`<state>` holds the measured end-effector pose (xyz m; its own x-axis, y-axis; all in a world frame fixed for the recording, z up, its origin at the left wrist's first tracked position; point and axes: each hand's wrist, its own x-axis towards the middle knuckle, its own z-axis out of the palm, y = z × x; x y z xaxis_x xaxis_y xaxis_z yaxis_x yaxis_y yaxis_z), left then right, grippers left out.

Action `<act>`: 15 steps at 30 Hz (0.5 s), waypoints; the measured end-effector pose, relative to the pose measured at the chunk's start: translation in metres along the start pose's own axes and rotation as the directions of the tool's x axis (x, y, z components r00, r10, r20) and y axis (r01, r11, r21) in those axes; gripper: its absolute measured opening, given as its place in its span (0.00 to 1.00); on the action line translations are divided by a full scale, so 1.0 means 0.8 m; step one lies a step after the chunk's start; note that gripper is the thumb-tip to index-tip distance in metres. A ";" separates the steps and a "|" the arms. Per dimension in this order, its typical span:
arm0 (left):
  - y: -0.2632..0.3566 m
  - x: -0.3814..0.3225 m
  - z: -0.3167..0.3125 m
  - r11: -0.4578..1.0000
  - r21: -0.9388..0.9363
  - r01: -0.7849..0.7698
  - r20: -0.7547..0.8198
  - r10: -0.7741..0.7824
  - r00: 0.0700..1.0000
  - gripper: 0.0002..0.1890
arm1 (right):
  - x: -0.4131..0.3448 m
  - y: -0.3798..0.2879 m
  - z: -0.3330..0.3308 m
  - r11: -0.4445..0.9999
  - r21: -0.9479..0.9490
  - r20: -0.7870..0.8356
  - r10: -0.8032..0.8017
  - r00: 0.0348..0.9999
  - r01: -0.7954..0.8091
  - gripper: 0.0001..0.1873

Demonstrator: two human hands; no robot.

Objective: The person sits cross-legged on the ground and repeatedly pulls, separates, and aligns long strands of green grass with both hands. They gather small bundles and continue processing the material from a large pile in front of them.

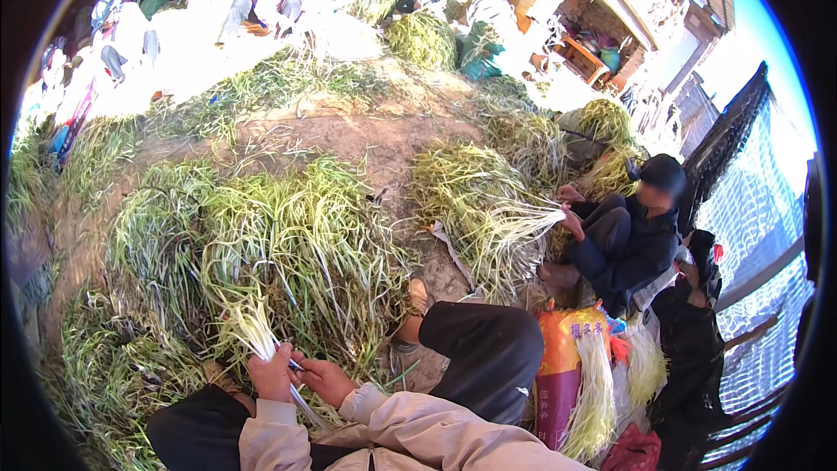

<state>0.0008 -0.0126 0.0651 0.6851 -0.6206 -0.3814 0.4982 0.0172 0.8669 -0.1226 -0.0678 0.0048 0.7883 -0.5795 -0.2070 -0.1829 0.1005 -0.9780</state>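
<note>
My left hand is closed around a small bundle of long, thin stalks, white at the stems with yellow-green leaves fanning up and away. Below that hand, the lower ends of the stalks hang over my lap. Close against it, my right hand pinches at a thin dark piece of a stalk with thumb and fingertips; the exact hold is partly hidden. Just beyond both hands spreads a large heap of the same leafy stalks, tangled, green to yellow.
At right, a seated person holds a white-stemmed bundle over another heap. Near my right knee, pale stalks lean on a printed orange-purple sack. Netting edges the right; several people work at the sunlit back.
</note>
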 end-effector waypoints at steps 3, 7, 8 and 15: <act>0.022 0.000 -0.007 0.995 0.038 -0.093 -0.052 0.095 0.994 0.04 | -0.003 0.003 -0.014 0.984 -0.175 0.047 0.034 0.998 -0.026 0.09; 0.063 -0.007 -0.021 0.978 -0.034 -0.204 -0.104 0.200 0.974 0.04 | -0.011 0.073 -0.039 0.840 -0.525 -0.047 0.127 0.991 -0.133 0.11; 0.087 -0.017 -0.021 0.970 -0.068 -0.235 -0.138 0.224 0.965 0.04 | -0.015 0.090 -0.046 0.801 -0.574 -0.083 0.146 0.986 -0.167 0.11; 0.158 -0.024 -0.060 0.920 -0.259 -0.294 -0.241 0.233 0.942 0.12 | -0.025 0.175 -0.099 0.583 -0.693 -0.203 0.407 0.891 -0.424 0.18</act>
<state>0.0760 0.0392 0.1670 0.8897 -0.3915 -0.2348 0.3948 0.4017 0.8263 -0.2107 -0.1060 -0.1258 0.5085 -0.6392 -0.5770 -0.8481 -0.2558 -0.4640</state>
